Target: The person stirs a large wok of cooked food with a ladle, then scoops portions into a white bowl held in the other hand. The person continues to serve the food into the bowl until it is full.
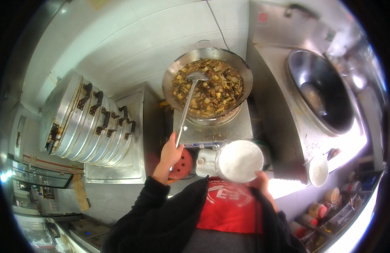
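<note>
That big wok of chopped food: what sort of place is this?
Probably a commercial kitchen: the big wok holds a large batch of chopped food, a stack of metal pots, seemingly steamers, stands at left, and a large dark basin sits at right.

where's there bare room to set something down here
Bare steel shows on the stove, between wok and white vessel, though the ladle crosses its left; and on the table beside the steamer stack. It's crowded between stove and red apron: white vessel, plastic jug, perforated red disc.
</note>
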Tool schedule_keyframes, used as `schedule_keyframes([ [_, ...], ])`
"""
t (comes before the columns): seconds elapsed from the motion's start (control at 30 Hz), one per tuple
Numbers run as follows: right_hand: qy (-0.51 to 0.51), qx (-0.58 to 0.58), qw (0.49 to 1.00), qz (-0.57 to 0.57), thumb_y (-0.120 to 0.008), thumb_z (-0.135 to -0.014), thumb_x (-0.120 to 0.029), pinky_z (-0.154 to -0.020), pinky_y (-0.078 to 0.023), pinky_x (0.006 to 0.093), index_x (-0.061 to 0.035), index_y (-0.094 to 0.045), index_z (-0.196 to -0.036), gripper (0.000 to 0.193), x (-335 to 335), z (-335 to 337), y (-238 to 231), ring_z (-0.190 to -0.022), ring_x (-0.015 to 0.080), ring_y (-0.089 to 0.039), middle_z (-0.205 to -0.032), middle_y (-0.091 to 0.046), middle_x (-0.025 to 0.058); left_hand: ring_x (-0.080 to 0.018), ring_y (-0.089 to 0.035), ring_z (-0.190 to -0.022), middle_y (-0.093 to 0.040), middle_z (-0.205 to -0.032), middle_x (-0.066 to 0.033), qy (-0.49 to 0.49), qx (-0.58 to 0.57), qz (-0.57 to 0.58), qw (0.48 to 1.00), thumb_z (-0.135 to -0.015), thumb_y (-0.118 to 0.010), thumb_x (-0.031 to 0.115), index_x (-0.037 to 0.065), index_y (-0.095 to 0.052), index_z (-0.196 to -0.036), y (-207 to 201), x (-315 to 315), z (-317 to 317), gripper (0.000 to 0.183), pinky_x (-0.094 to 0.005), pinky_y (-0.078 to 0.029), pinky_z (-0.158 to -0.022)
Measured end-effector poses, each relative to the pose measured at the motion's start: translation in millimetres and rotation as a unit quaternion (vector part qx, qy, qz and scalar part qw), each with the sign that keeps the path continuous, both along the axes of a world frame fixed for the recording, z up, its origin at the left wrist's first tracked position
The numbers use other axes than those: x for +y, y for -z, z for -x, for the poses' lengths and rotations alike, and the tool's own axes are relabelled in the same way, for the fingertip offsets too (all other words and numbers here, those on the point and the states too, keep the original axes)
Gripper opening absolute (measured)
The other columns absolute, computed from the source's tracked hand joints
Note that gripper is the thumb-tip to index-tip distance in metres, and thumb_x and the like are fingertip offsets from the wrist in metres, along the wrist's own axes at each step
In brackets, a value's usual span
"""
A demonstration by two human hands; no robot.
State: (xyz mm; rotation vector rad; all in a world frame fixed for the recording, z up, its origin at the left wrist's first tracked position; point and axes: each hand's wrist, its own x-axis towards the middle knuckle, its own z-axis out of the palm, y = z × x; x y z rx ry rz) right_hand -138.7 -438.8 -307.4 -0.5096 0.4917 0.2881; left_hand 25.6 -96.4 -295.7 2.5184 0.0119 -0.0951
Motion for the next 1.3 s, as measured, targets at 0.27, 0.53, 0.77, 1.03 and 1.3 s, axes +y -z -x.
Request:
schedule_keyframes([
  [0.27,-0.007,0.001,1.000,0.008,-0.058,-0.082,-0.026,-0.103,-0.046,0.0424,0.0045,-0.035,-0.143,0.072,-2,-1,3,-0.122,0.0358,-0.053,-0.137,-0.050,0.0236,-0.0407,-0.062,-0.106,-0.064,-0.115,-0.0242,-0.005,0.003,0.004,1.000,-0.088,-0.064,0.023,0.008,-0.039,-0.144,-1,-1,1,0.063,-0.0458,-0.049,-0.088],
  [0.53,-0.013,-0.026,1.000,-0.007,-0.058,-0.083,-0.028,-0.102,-0.047,0.0416,0.0033,-0.035,-0.144,0.073,-3,-1,1,-0.122,0.0350,-0.054,-0.137,-0.051,0.0233,-0.0423,-0.060,-0.104,-0.060,-0.118,-0.0211,-0.027,-0.128,0.000,0.991,-0.095,-0.056,0.024,0.012,-0.044,-0.141,5,-6,-6,0.049,-0.0488,-0.049,-0.087],
  [0.77,-0.022,-0.009,1.000,0.003,-0.057,-0.084,-0.029,-0.104,-0.045,0.0426,0.0029,-0.036,-0.143,0.071,-4,-3,2,-0.123,0.0350,-0.053,-0.137,-0.050,0.0229,-0.0390,-0.061,-0.097,-0.059,-0.109,-0.0178,0.011,-0.098,-0.071,0.993,-0.091,-0.058,0.015,0.015,-0.047,-0.135,-8,-8,-18,0.045,-0.0479,-0.050,-0.081],
  [1.03,-0.017,-0.002,1.000,0.023,-0.056,-0.084,-0.028,-0.108,-0.041,0.0432,0.0034,-0.036,-0.143,0.069,-4,-5,1,-0.125,0.0352,-0.052,-0.137,-0.051,0.0224,-0.0427,-0.060,-0.100,-0.059,-0.114,-0.0232,-0.023,-0.083,-0.057,0.995,-0.085,-0.054,0.002,0.008,-0.043,-0.130,-4,-17,-29,0.047,-0.0506,-0.049,-0.085],
  [1.3,-0.037,-0.009,0.999,0.017,-0.055,-0.084,-0.028,-0.105,-0.044,0.0414,0.0037,-0.037,-0.143,0.069,-11,-5,8,-0.121,0.0343,-0.054,-0.136,-0.052,0.0219,-0.0438,-0.057,-0.110,-0.057,-0.123,-0.0255,-0.016,-0.067,-0.017,0.997,-0.089,-0.058,0.010,0.006,-0.038,-0.141,-1,-18,-27,0.056,-0.0491,-0.047,-0.092],
])
